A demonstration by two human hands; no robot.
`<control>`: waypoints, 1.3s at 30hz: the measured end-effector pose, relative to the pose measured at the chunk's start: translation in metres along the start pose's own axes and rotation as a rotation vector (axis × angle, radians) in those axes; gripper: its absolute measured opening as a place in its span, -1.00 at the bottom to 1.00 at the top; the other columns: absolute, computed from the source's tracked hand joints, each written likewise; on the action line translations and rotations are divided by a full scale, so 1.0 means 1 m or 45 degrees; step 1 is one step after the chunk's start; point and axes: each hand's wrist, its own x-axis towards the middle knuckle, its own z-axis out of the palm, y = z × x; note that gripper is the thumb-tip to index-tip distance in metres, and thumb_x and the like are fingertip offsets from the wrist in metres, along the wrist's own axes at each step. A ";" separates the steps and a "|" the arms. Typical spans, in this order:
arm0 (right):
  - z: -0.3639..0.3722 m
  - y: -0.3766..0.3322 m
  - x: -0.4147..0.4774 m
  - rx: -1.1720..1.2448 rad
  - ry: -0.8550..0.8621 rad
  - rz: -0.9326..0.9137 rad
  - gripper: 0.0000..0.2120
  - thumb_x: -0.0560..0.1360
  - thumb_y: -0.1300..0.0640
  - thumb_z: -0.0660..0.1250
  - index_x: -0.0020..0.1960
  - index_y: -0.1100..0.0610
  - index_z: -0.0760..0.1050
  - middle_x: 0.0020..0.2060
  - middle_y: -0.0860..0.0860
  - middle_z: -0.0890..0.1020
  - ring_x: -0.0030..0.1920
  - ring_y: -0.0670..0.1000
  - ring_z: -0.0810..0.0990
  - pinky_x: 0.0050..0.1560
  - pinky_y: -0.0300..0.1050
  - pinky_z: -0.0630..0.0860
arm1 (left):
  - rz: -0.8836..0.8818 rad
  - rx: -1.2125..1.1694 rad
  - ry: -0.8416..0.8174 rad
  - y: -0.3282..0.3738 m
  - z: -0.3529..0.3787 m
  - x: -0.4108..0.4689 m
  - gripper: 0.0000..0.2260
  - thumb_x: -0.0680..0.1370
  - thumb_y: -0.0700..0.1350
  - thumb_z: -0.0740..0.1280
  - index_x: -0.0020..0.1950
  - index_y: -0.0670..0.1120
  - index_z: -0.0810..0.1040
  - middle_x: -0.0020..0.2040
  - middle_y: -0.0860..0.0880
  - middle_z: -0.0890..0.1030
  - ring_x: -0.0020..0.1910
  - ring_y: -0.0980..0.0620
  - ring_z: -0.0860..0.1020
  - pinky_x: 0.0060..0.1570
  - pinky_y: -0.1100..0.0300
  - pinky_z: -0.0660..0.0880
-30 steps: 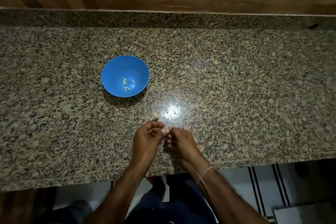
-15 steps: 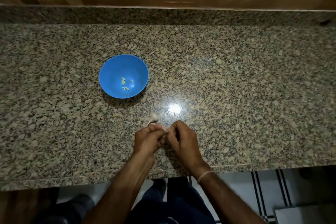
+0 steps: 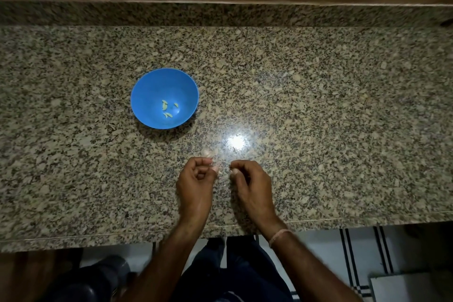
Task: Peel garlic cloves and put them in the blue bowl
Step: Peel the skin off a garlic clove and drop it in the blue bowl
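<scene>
The blue bowl stands on the granite counter left of centre, with several peeled garlic cloves in its bottom. A pale, unpeeled piece of garlic lies on the counter just beyond my left hand. That hand's fingers are curled, and its thumb and forefinger pinch a small garlic clove, mostly hidden. My right hand is a short gap to the right, fingers curled. Its thumb and forefinger pinch what looks like a scrap of garlic skin.
The granite counter runs the full width, with a bright lamp glare just beyond my hands. A raised granite strip and a wooden wall close off the back. The counter's front edge passes under my wrists, with floor tiles below.
My hands were pressed together on the clove. Now they have pulled apart, leaving a gap between the fingertips. The bowl and the garlic on the counter have not moved.
</scene>
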 end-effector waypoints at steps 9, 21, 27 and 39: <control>0.000 -0.009 -0.002 0.249 -0.026 0.141 -0.97 0.54 0.18 0.50 -0.08 0.09 0.69 -0.22 -0.09 0.73 -0.16 -0.11 0.70 -0.11 -0.25 0.61 | -0.486 -0.561 -0.120 0.004 0.002 -0.002 -0.87 0.54 -0.32 0.47 0.04 -0.17 0.61 -0.14 -0.13 0.71 -0.19 0.01 0.66 -0.19 0.17 0.60; -0.002 -0.005 -0.004 0.250 -0.035 0.159 -0.87 0.54 0.09 0.51 -0.14 0.11 0.66 -0.25 -0.02 0.70 -0.19 -0.01 0.69 -0.16 -0.15 0.62 | 0.214 0.193 -0.253 -0.003 -0.004 -0.007 -0.96 0.55 -0.04 0.48 -0.07 0.11 0.70 -0.06 0.15 0.70 -0.03 0.16 0.66 -0.01 -0.02 0.64; 0.003 -0.001 -0.003 0.264 -0.051 0.103 -0.90 0.62 0.16 0.42 -0.01 0.11 0.72 -0.14 -0.07 0.75 -0.06 -0.10 0.71 0.02 -0.12 0.66 | 0.264 0.404 -0.029 -0.021 -0.022 0.006 -0.94 0.60 0.10 0.34 -0.06 0.19 0.57 -0.10 0.08 0.65 -0.12 0.06 0.63 -0.22 -0.01 0.61; -0.012 0.012 0.000 0.176 0.052 0.078 -0.85 0.59 0.26 0.41 0.10 0.09 0.70 -0.02 -0.10 0.74 0.06 -0.09 0.71 0.17 0.00 0.66 | 0.552 0.623 0.107 -0.031 -0.057 0.004 -0.74 0.52 -0.21 0.52 0.15 -0.05 0.57 0.07 0.02 0.51 0.07 0.00 0.50 -0.09 0.07 0.53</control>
